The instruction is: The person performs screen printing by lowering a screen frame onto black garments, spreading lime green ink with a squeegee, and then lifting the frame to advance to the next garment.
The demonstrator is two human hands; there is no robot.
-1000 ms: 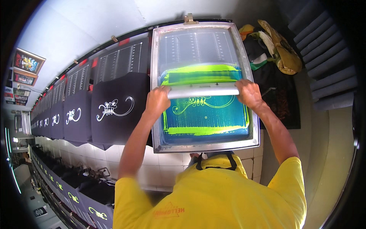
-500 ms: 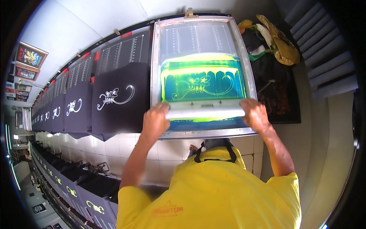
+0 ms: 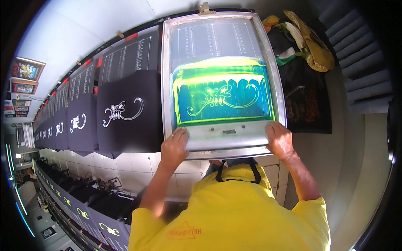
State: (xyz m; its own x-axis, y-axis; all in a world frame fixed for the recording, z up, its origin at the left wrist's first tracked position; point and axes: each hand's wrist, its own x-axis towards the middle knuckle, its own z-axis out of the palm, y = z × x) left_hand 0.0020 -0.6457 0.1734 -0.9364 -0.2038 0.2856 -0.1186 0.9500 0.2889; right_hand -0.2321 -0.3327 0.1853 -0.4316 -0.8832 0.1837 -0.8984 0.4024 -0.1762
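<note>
While both hands are closed on the one tool, their grips sit at its opposite ends: left hand [image 3: 176,145] curled over the left end, right hand [image 3: 279,139] over the right end of a wide grey squeegee [image 3: 228,137]. It lies between the hands, across the near end of a metal screen frame [image 3: 167,83], broad face showing. Thumbs and lower edge are mostly covered from above, so I cannot tell how firmly the edge bears on the mesh.

Handling, judged: body looks stiff and metallic, moderate in weight, not fragile; awkward from one end only. Best hold is at both ends, as now, fingers over the top and clear of wet colour. Smears would probably make it slippery. Mesh is likely taut and the more easily damaged part.

Just beyond the hands: blue stencil [image 3: 251,112] with a curling line figure, bordered by bright yellow-green ink [image 3: 217,65], thickest at the far side. Farther off, ahead of the hands, a clamp [image 3: 204,9] at the frame's far edge.

Left of the left hand: dark cloth [image 3: 130,90] bearing a white figure, the first in a receding row. Beyond the right hand, well apart: a yellowish bundle [image 3: 316,48] near the wall.
</note>
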